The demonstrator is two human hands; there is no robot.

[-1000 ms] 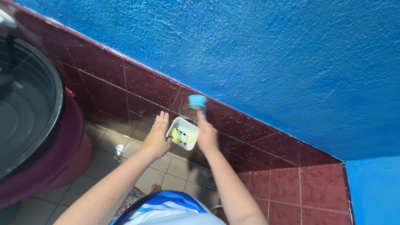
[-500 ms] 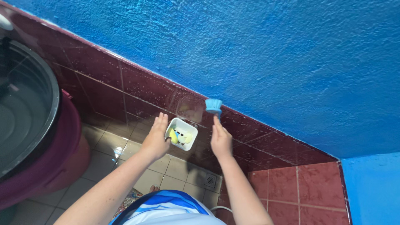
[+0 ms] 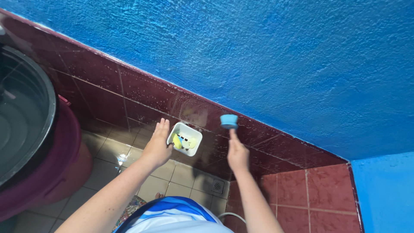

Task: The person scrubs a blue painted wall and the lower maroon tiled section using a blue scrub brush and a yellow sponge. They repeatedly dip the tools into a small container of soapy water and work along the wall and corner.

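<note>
Brush [image 3: 229,121] upright, head toward wall, right hand [image 3: 238,154]

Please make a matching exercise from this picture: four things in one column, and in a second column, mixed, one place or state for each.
1. brush
2. white basket
3. black tub
4. floor drain

a. far left, on a maroon barrel
b. against the maroon wall tiles, in the right hand
c. beside the left hand
d. between the forearms

Pairs: 1-b, 2-c, 3-a, 4-d
</note>
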